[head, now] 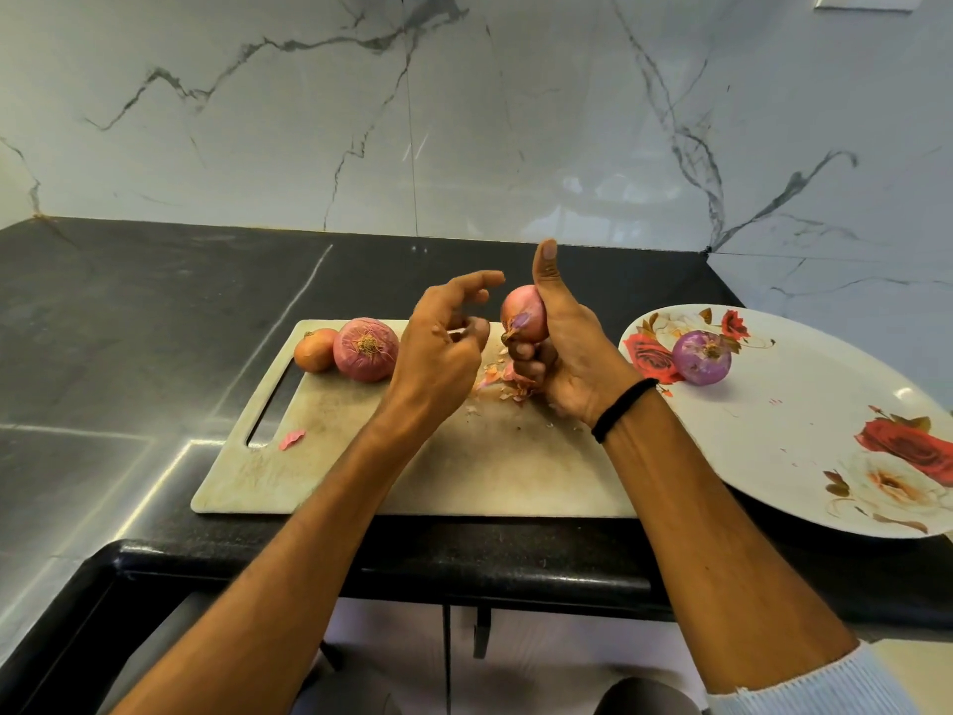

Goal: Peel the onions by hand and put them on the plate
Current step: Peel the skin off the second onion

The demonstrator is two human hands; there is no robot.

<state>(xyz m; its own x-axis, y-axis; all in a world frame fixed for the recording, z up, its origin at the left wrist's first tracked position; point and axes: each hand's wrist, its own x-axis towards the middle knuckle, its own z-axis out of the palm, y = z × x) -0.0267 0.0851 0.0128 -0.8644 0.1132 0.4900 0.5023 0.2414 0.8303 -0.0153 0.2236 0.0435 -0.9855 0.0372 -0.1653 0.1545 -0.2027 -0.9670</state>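
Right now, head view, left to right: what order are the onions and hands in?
small orange onion → large red onion → left hand → held onion gripped in the right hand → peeled onion on the plate

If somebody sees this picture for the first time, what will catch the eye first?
The right hand grips a partly peeled onion above the cutting board, thumb upright, with the left hand close beside it. One peeled purple onion lies on the floral plate at the right. A large unpeeled onion and a small unpeeled onion sit at the board's far left.
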